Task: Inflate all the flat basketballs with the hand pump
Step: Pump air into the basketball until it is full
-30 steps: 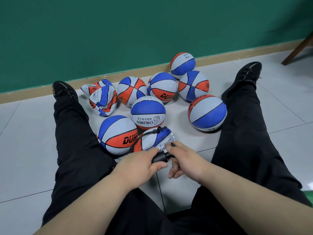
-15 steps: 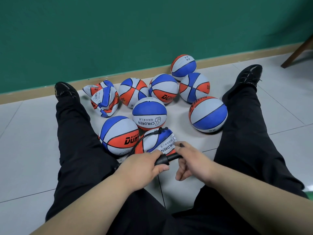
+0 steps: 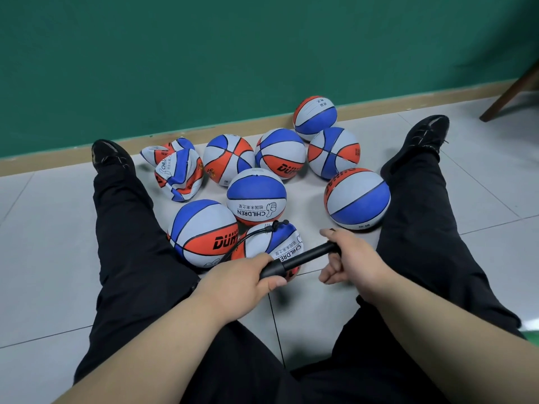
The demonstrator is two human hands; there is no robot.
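Note:
A black hand pump point(image 3: 297, 259) lies across my lap space, drawn out long. My left hand point(image 3: 242, 279) grips its barrel. My right hand point(image 3: 348, 259) grips the handle end. A thin black hose point(image 3: 256, 233) loops from the pump to the top of a half-flat ball point(image 3: 274, 243) marked CHILDREN, right behind the pump. Two crumpled flat balls point(image 3: 178, 173) lie at the back left. Several round blue, white and orange basketballs surround them, the nearest being a DUNK ball point(image 3: 201, 231).
I sit on a grey tiled floor point(image 3: 43, 243) with my legs in black trousers spread on both sides of the balls; left shoe point(image 3: 109, 154), right shoe point(image 3: 425, 132). A green wall point(image 3: 233, 53) with a tan skirting stands behind. A brown chair leg point(image 3: 510, 94) is at the far right.
My right hand has pulled the pump handle out to the right, so the pump now shows a longer rod. My left hand has kept its hold on the barrel.

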